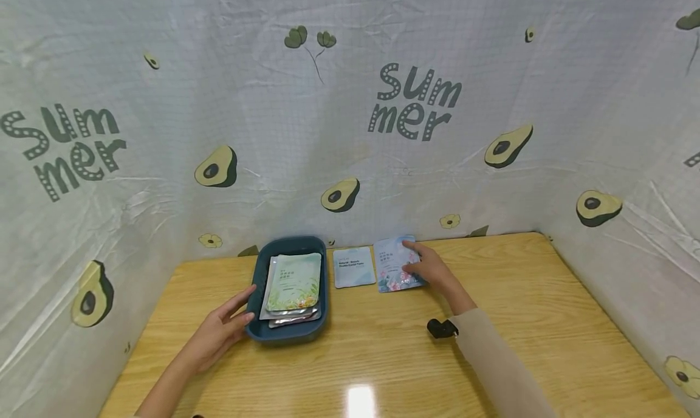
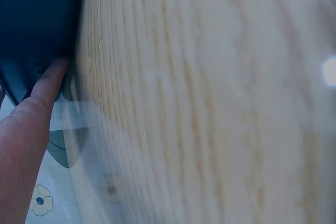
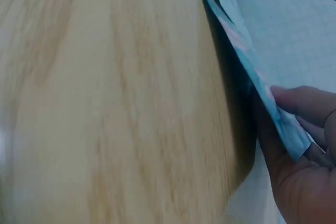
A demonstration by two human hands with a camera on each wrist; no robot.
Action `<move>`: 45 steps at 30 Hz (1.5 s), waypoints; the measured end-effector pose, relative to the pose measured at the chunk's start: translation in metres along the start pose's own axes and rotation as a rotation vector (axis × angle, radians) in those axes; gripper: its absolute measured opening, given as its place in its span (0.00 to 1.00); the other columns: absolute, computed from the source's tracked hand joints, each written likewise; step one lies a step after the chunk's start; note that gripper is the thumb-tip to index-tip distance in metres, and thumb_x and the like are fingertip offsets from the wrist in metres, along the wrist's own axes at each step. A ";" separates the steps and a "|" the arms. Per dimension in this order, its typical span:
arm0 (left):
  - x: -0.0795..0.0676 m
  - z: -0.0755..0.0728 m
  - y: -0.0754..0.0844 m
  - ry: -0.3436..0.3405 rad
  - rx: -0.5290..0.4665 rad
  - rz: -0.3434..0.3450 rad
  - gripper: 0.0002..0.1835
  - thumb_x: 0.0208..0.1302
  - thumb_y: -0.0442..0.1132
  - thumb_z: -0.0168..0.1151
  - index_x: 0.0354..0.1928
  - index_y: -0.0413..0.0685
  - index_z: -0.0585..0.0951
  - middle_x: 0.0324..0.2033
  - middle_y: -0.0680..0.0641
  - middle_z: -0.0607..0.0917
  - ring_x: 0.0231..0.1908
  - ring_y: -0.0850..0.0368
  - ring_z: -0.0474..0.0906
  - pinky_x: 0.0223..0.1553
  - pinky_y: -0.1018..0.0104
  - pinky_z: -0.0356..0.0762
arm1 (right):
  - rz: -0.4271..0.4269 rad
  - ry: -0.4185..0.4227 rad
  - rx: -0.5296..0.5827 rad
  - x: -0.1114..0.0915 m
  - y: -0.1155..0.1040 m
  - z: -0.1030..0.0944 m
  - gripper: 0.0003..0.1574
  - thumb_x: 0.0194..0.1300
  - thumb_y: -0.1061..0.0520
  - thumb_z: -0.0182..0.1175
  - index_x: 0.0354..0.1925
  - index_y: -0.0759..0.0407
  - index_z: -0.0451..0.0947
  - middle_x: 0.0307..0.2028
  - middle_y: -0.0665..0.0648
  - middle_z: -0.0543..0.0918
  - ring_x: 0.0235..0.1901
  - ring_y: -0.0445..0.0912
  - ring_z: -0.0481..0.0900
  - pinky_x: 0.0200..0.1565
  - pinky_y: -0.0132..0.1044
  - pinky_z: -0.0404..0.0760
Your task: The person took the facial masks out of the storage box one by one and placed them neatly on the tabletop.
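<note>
Toward the back of the table, my right hand [image 1: 434, 273] pinches the right edge of a blue face mask packet [image 1: 389, 263] printed with pink flowers. In the right wrist view, fingers lie on both faces of the packet [image 3: 247, 59], whose edge stands slightly off the wood. To its left lies a smaller pale-blue packet [image 1: 354, 273] labelled as double eyelid paste. My left hand [image 1: 216, 339] rests against the left side of a dark blue plastic bin [image 1: 290, 338], its fingers extended. Inside the bin, a green face mask packet [image 1: 294, 282] tops a stack of silvery packets.
A wooden table [image 1: 377, 351] bears everything. White cloth [image 1: 350, 150] printed with avocados and lettering rises along the back and both sides. A black strap piece [image 1: 442, 328] is at the right wrist.
</note>
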State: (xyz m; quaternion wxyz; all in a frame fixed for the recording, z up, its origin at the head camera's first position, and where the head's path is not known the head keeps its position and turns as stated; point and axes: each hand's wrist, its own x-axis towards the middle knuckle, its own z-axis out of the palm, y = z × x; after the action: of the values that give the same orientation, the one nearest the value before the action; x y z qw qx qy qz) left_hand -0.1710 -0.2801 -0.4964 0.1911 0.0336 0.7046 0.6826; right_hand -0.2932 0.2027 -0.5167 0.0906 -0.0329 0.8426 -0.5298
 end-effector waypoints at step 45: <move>-0.002 -0.001 0.000 0.007 0.003 0.006 0.40 0.76 0.39 0.59 0.82 0.50 0.51 0.80 0.37 0.43 0.75 0.37 0.50 0.62 0.58 0.76 | -0.005 0.101 -0.487 0.003 -0.018 0.003 0.28 0.67 0.63 0.65 0.64 0.68 0.76 0.67 0.72 0.71 0.66 0.66 0.65 0.69 0.63 0.61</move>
State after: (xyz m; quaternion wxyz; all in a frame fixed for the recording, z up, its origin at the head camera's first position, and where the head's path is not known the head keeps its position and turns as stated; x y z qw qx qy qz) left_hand -0.1694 -0.2821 -0.4962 0.1866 0.0339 0.7061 0.6823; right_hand -0.2968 0.1917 -0.5022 0.0364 -0.0296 0.9488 -0.3125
